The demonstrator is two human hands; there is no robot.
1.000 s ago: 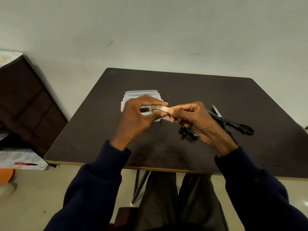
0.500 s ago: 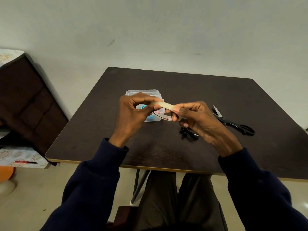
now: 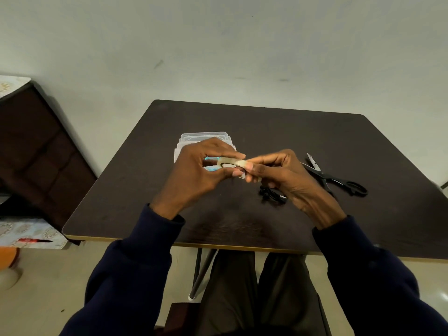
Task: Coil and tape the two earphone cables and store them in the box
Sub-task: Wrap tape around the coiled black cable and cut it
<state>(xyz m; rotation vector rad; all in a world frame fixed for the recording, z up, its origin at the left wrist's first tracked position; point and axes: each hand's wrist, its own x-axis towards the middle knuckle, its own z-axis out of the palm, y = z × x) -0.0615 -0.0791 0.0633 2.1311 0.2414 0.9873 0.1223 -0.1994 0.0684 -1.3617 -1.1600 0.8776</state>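
Observation:
A beige roll of tape [image 3: 232, 163] is held above the dark table between both hands. My left hand [image 3: 194, 175] pinches its left side with thumb and fingers. My right hand [image 3: 283, 177] grips its right side with thumb and fingertips. A black coiled earphone cable [image 3: 270, 194] lies on the table just below my right hand. Behind my left hand stands the clear plastic box [image 3: 206, 137], something light blue showing inside; most of it is hidden by the hand.
Black scissors [image 3: 337, 180] lie on the table [image 3: 291, 132] to the right of my right hand, blades pointing away. A dark cabinet [image 3: 36, 146] stands to the left of the table. The table's near edge runs just above my knees.
Both hands have turned the tape roll slightly and shifted their fingers on it. The earphone cable, box and scissors have not moved.

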